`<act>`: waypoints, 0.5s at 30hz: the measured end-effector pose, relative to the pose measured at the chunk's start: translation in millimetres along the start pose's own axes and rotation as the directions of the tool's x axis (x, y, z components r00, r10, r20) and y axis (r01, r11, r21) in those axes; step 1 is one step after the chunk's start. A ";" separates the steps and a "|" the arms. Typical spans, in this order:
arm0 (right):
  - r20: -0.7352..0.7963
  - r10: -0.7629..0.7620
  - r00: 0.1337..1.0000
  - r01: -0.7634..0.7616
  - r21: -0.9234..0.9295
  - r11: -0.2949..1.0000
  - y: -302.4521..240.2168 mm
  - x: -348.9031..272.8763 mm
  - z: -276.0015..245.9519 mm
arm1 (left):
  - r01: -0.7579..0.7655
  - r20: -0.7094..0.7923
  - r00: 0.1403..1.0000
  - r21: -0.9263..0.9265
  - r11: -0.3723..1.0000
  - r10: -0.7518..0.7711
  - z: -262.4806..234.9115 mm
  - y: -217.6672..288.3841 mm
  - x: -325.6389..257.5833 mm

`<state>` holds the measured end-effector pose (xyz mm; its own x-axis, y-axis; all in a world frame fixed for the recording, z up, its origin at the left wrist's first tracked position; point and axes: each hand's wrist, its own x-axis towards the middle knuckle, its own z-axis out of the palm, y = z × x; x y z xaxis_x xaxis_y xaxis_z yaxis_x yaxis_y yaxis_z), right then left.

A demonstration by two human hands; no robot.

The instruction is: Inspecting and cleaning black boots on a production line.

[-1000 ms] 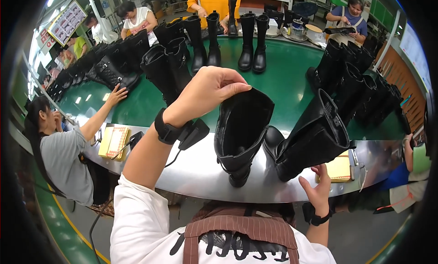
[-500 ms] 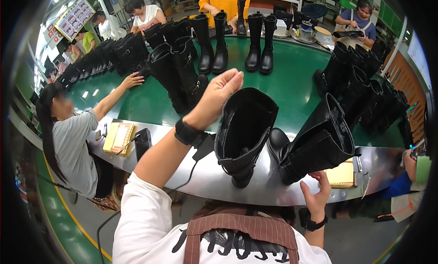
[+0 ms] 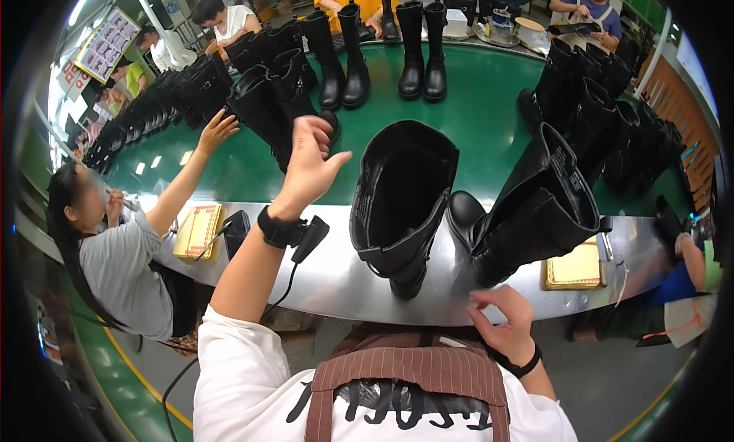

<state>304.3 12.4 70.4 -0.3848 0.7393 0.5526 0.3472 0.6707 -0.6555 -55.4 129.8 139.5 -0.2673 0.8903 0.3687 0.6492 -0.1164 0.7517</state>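
Two tall black boots (image 3: 405, 205) near the hands, two yellow pads (image 3: 197, 232) on the steel rim.

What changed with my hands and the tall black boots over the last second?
The left hand let go of the upright tall black leather boot it gripped by the shaft top, and now hangs open, left of it. The right hand moved off the leaning black boot toward the silver table edge. Both boots stayed in place.
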 end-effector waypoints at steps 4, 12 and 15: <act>0.092 0.124 0.988 -0.140 0.198 0.970 -9.0 26.0 11.5 | -0.248 -0.206 0.951 -0.068 0.966 0.230 -24.6 42.9 -25.1; 0.132 -0.015 0.991 -0.025 0.295 0.955 -4.1 72.5 47.9 | -0.618 0.408 0.748 0.143 0.773 0.523 -48.6 133.1 -109.7; 0.252 -0.072 0.965 -0.016 0.331 0.943 -1.3 61.0 39.1 | -0.687 0.499 0.679 0.173 0.705 0.539 -69.9 135.6 -125.4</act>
<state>246.9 54.2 84.9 -0.6123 0.6496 0.4507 0.0504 0.6010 -0.7977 16.4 -28.3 233.4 0.5239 0.7612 0.3823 0.7648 -0.6179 0.1823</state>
